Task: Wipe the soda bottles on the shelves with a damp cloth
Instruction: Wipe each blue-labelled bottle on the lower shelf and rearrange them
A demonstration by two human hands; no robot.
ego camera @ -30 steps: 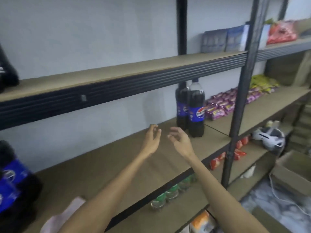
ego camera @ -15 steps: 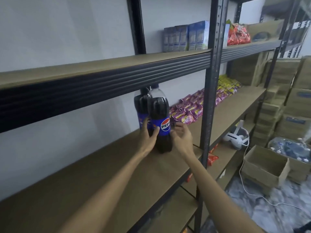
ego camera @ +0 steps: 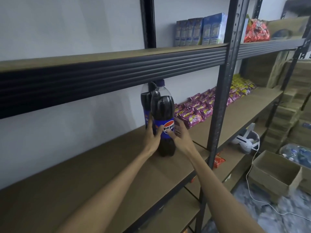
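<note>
a second ago your hands hung empty, short of the bottles; now your left hand and right hand both curl round the label of the front soda bottle, which stands upright on the middle shelf, just in front of the second soda bottle. you have a hold, but no cloth shows, so wiping looks not yet begun. count: two bottles, two hands, both gripping the same one.
</note>
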